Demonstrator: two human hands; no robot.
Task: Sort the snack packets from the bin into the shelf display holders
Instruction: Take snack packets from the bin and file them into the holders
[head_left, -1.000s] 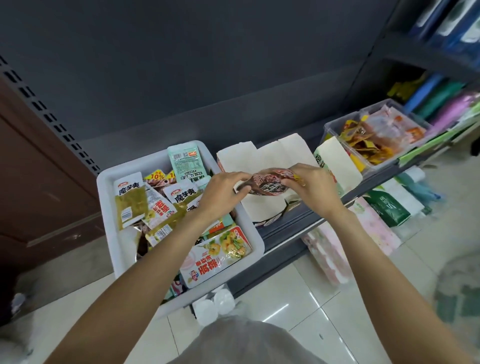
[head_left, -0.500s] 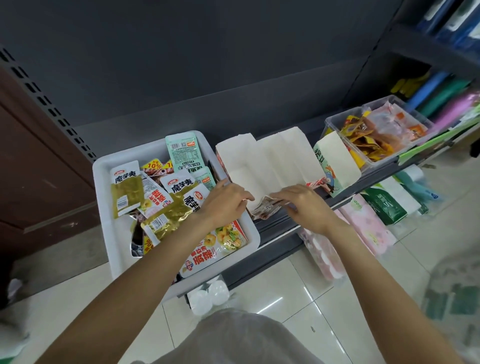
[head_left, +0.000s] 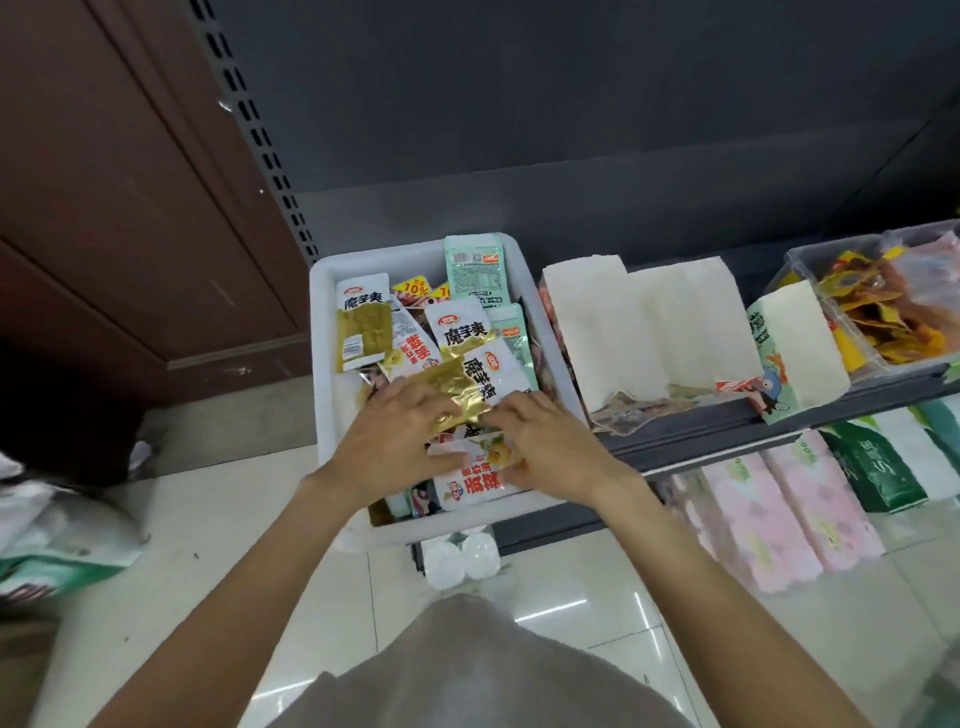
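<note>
both hands are down in the white bin (head_left: 324, 332) of snack packets. the left hand (head_left: 390, 434) lies over the heap, fingers reaching to 1 o'clock onto a gold and white packet (head_left: 470, 382). the right hand (head_left: 545, 441) meets the same packet from 3 o'clock; whether either hand grips it is unclear. at 3 o'clock of the bin, white display holders (head_left: 649, 322) stand on the dark shelf (head_left: 727, 415), a brown packet (head_left: 621, 415) at their foot. a clear tub (head_left: 802, 262) of orange packets sits further that way.

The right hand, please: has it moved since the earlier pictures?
Yes. The right hand has moved left, from the white paper holders on the shelf to inside the white bin, beside the left hand.
</note>
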